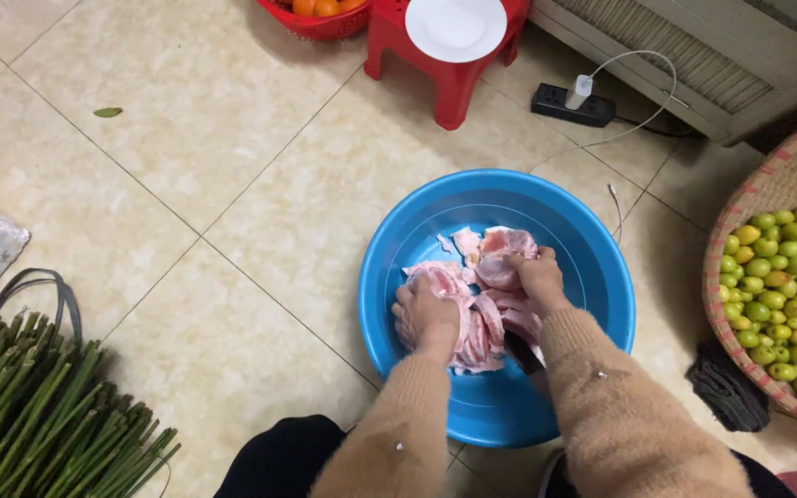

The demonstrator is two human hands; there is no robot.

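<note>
While both forearms in fuzzy tan sleeves reach forward and down, the left hand [424, 314] lies knuckles-up, fingers curled onto the pale pink meat pieces [481, 304] heaped in the blue basin [592, 277] on the tiled floor [186, 184]. Beside it, the right hand [537, 277] bends at the wrist, clenched around one pink piece near the top of the heap. A dark handle [522, 354] shows beneath the right wrist. A woven tray of green fruit [786, 277] sits at the right.

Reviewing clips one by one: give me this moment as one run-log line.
left hand: pressing on pink meat pieces | right hand: gripping meat | container: blue basin on tiled floor | nearby: green stalks, fruit basket
</note>
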